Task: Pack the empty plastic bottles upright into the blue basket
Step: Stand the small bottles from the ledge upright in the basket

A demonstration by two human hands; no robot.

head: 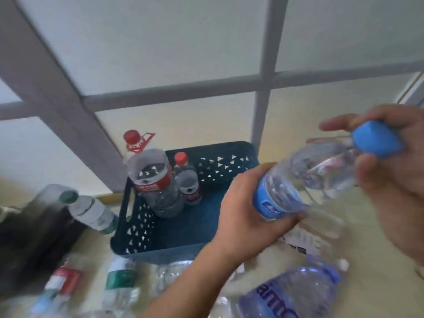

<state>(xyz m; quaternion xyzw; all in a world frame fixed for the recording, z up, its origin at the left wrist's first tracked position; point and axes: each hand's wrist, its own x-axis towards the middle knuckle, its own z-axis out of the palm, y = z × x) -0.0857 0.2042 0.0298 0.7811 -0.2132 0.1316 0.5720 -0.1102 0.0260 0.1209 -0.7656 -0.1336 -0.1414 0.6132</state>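
Observation:
The blue basket (174,235) sits on the pale floor against the wall. Inside it stand two bottles upright: a large red-capped one (156,180) at the back left and a small red-capped one (188,180) beside it. I hold a clear bottle with a blue label and blue cap (305,180) tilted, just right of the basket. My left hand (243,216) grips its lower body. My right hand (394,180) wraps the cap end.
Several empty bottles lie on the floor in front: a red-labelled one (62,281), a green-labelled one (121,278), a large bluish one (293,294). A green-capped bottle (91,210) leans left of the basket beside a dark object (34,237). A grey-framed wall stands behind.

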